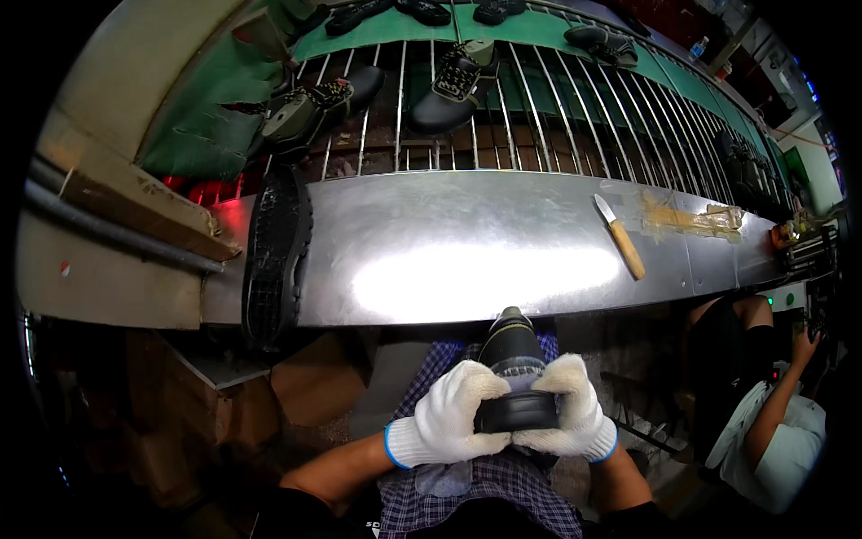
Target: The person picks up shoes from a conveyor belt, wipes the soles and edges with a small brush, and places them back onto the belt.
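Observation:
Both my hands wear white knit gloves with blue cuffs. Over my lap, just in front of the bench edge, they grip a black shoe (514, 346) from its two sides. My left hand (449, 413) wraps its left side and my right hand (572, 410) its right. The thick black sole end (516, 412) of the shoe faces me between the palms, and both thumbs press close to where upper and sole meet. A pale band shows at that joint. The shoe's far end points toward the bench. Its underside is hidden.
On the metal bench (431, 260) lie a loose black sole (272, 260) at left and a wooden-handled knife (621, 238) at right, near brown tape (691, 218). Behind, a barred rack (548, 108) carries shoes (444, 103). Another person (777, 431) sits at right.

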Tool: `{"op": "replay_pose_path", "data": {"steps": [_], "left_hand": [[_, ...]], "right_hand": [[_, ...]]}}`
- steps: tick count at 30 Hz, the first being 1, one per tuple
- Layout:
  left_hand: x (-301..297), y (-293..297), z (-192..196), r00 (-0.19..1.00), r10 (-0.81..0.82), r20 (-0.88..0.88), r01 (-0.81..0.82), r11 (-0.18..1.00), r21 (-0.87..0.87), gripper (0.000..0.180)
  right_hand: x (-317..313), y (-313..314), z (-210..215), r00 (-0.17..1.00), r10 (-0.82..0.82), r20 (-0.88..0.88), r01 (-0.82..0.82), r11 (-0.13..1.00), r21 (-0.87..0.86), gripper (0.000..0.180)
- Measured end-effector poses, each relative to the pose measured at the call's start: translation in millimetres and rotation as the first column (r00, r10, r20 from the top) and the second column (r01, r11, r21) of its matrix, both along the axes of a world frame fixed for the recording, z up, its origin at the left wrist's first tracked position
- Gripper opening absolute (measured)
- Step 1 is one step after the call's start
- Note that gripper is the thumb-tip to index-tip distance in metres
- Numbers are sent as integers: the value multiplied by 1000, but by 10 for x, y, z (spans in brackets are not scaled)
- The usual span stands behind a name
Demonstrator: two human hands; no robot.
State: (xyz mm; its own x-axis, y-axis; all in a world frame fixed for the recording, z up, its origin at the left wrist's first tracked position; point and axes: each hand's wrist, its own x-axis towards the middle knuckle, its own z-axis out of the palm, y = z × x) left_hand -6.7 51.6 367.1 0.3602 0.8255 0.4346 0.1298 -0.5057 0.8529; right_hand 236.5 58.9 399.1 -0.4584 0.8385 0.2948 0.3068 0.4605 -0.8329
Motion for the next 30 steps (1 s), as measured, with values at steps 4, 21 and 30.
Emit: {"op": "replay_pose_path", "data": {"steps": [4, 21, 30], "left_hand": [[-53, 194, 21, 996, -84, 35, 88, 988, -131, 57], [93, 541, -146, 928, -170, 330, 295, 879, -376, 47], [65, 477, 58, 960, -147, 237, 224, 912, -344, 52]], "right_hand": [[2, 115, 10, 1000, 18, -17, -19, 995, -94, 66], [68, 179, -212, 966, -116, -231, 51, 962, -269, 65], [102, 193, -72, 985, -83, -152, 51, 978, -201, 69]]}}
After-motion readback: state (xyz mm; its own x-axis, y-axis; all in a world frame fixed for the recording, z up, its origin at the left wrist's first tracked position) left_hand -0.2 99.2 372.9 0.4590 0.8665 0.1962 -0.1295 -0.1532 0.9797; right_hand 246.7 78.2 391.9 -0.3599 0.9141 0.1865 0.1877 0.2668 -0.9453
